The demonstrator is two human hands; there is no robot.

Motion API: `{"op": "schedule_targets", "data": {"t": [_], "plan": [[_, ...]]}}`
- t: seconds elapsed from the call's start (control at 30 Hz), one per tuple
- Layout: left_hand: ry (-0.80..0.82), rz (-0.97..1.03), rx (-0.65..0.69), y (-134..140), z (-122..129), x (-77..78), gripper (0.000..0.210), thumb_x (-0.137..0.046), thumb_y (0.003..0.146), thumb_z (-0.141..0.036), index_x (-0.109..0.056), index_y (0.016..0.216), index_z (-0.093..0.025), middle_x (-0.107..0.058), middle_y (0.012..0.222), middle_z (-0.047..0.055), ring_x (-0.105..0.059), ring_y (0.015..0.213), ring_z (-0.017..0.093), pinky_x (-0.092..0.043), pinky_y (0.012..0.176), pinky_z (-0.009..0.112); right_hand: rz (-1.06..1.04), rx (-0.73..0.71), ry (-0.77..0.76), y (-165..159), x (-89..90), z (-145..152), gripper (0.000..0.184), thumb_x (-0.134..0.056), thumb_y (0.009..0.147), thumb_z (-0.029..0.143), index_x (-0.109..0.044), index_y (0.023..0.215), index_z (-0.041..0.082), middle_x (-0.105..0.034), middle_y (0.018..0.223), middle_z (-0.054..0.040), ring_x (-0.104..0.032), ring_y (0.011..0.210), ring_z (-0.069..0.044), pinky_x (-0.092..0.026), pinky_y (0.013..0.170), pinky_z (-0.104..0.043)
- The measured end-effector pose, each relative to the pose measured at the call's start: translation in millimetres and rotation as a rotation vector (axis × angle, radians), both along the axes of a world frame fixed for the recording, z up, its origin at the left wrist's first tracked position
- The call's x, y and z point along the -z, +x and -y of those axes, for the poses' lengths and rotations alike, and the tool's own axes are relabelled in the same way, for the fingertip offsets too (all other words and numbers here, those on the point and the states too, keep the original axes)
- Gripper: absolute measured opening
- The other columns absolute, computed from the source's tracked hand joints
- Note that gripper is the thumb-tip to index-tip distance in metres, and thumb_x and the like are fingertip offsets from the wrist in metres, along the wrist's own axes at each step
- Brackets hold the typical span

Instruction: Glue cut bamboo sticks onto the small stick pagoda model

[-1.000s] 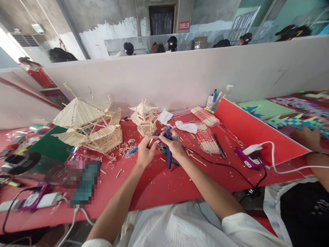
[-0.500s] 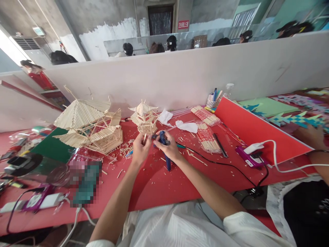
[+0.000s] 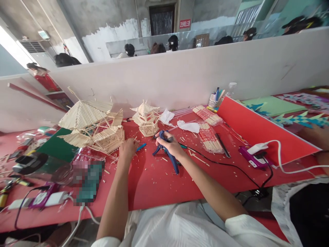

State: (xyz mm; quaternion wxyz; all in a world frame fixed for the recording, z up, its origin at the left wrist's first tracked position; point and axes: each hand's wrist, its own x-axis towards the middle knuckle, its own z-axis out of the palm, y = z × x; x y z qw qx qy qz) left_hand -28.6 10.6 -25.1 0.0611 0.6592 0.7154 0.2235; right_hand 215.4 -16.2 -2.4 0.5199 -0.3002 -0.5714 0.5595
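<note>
My left hand [image 3: 128, 147] is low over the scattered bits of wooden stick, fingers curled down and closed. The pale end of a stick [image 3: 135, 138] shows at its fingertips, but what they grip is mostly hidden. A blue pen-like piece [image 3: 141, 147] lies just right of it. My right hand [image 3: 171, 143] is wrapped around a blue glue gun [image 3: 172, 161], its nozzle pointing left and a black cable trailing right. Left of my hands stands a large stick pavilion model [image 3: 89, 127]; behind them is a smaller one [image 3: 146, 120].
Bundles of sticks in red-printed wrapping [image 3: 209, 135] and crumpled white tissue [image 3: 189, 126] lie behind my right hand. A red board [image 3: 259, 128] leans at right near a purple power strip [image 3: 253, 157]. A blurred phone-like object [image 3: 89, 181] lies left. A white partition [image 3: 180, 75] closes the back.
My left hand has moved left and down, away from the glue gun, to the stick bits. My right hand stays near its place, with the glue gun turned somewhat.
</note>
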Motion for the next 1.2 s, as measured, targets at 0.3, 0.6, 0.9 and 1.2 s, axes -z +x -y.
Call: {"op": "schedule_targets", "data": {"t": [0.3,0.6,0.9,1.2], "plan": [[-0.001,0.402,0.340,18.2,1.5,-10.7,0.054,-0.034,0.102,-0.056,-0.068,0.113,-0.016,-0.065,0.073,0.003,-0.052,0.056,0.012,-0.043,0.055,0.024,0.006,0.060,0.083,-0.7,-3.0,2.0,0.028,-0.075,0.083,0.050,-0.063,0.088,0.025,-0.067,0.063,0.0024,-0.060,0.061,-0.017,-0.045,0.064,-0.031],[-0.114,0.950,0.575,50.5,16.6,-16.2,0.050,-0.054,0.092,-0.067,-0.063,0.099,-0.018,-0.073,0.079,0.005,-0.055,0.060,0.012,-0.044,0.058,0.025,0.010,0.072,0.126,-1.8,1.2,1.8,0.033,-0.069,0.088,0.055,-0.055,0.089,0.025,-0.061,0.054,0.0061,-0.058,0.048,-0.016,-0.045,0.057,-0.031],[-0.111,1.243,0.500,90.2,22.0,10.0,0.054,-0.064,0.085,-0.070,-0.060,0.089,-0.017,-0.063,0.072,0.000,-0.059,0.066,0.013,-0.050,0.067,0.026,0.124,0.213,0.228,-2.3,2.7,3.4,0.032,-0.069,0.088,0.048,-0.050,0.102,0.026,-0.064,0.071,0.0069,-0.065,0.050,-0.014,-0.051,0.053,-0.027],[-0.099,1.324,0.440,124.8,37.3,25.7,0.058,-0.064,0.082,-0.074,-0.060,0.096,-0.018,-0.058,0.071,-0.003,-0.056,0.058,0.011,-0.044,0.053,0.022,-0.038,0.277,0.267,-5.9,4.6,4.0,0.025,-0.065,0.093,0.044,-0.051,0.105,0.027,-0.059,0.066,0.0089,-0.055,0.041,-0.011,-0.045,0.046,-0.025]]}}
